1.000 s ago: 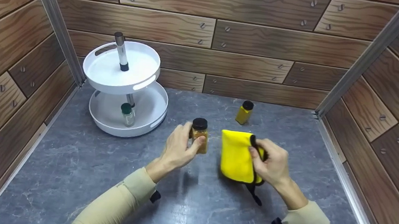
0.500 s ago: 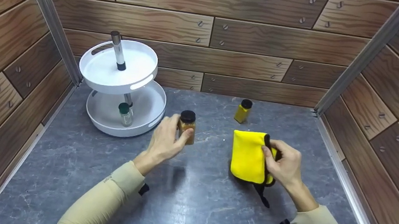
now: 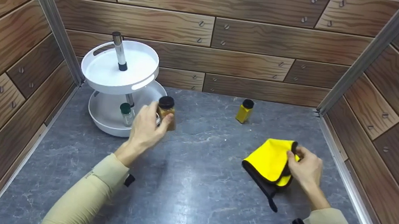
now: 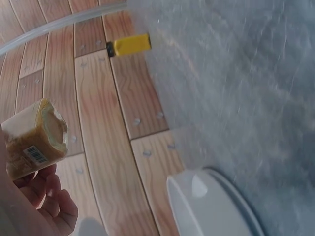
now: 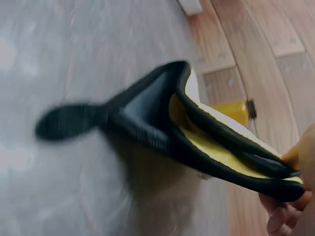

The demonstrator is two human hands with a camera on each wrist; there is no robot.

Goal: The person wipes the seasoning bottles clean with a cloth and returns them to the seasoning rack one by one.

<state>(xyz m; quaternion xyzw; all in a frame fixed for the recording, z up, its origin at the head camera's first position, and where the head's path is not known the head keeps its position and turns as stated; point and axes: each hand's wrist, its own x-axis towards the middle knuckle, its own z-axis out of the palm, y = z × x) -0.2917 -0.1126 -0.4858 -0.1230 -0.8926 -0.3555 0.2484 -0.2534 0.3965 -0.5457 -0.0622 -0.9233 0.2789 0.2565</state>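
Observation:
In the head view my left hand (image 3: 145,128) grips a spice jar (image 3: 167,114) with a black lid and brownish contents, held in the air beside the two-tier white stand (image 3: 106,127). The left wrist view shows the underside of that spice jar (image 4: 37,140) and a barcode label. My right hand (image 3: 305,168) pinches the edge of a folded yellow cloth (image 3: 272,157) with black trim, over the right part of the floor. A black loop hangs from the cloth, seen closer in the right wrist view. Further back stands a yellow jar (image 3: 244,111) with a black lid.
A small clear jar (image 3: 127,115) with a green lid stands on the stand's lower tier. The upper tray (image 3: 138,58) surrounds a central post (image 3: 119,51). Wood-patterned walls (image 3: 247,67) enclose the grey marbled surface (image 3: 193,177) at the back and both sides.
My left hand has carried the brownish spice jar leftward and back toward the stand. The right hand has moved right with the yellow cloth, which now hangs tilted.

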